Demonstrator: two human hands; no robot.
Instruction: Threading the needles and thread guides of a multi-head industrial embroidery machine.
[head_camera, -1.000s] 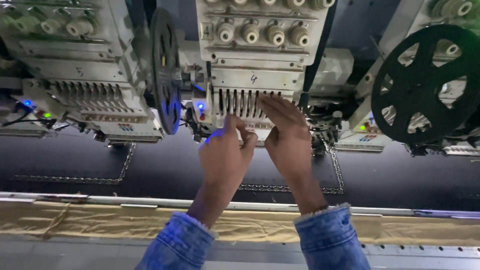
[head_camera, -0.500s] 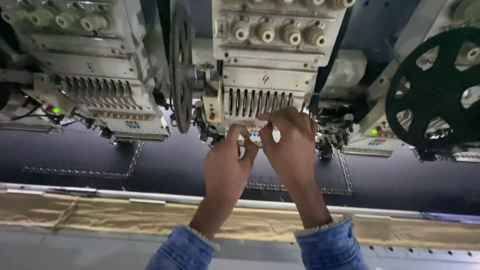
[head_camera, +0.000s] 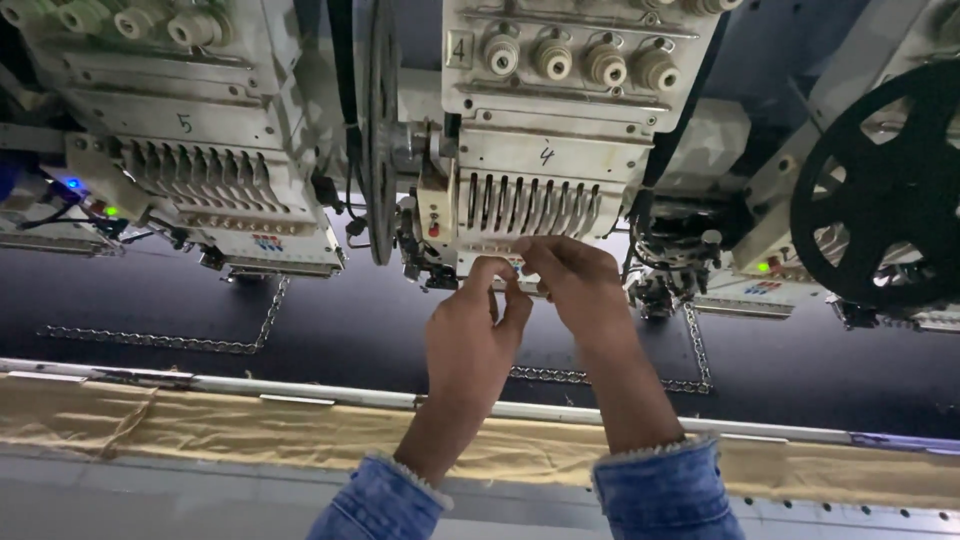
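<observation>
both hands' fingers (head_camera: 520, 262) at embroidery head (head_camera: 540, 190) needle bar

The cream-white metal embroidery machine head (head_camera: 540, 190) hangs above a dark fabric sheet (head_camera: 330, 320) stretched flat beneath it. Its front carries a row of narrow vertical slots with thin metal levers, and four round cream tension knobs sit in a line higher up. A small red button shows at its lower left edge. The needle area at its bottom edge is hidden behind fingers, so any thread there cannot be made out.
</observation>
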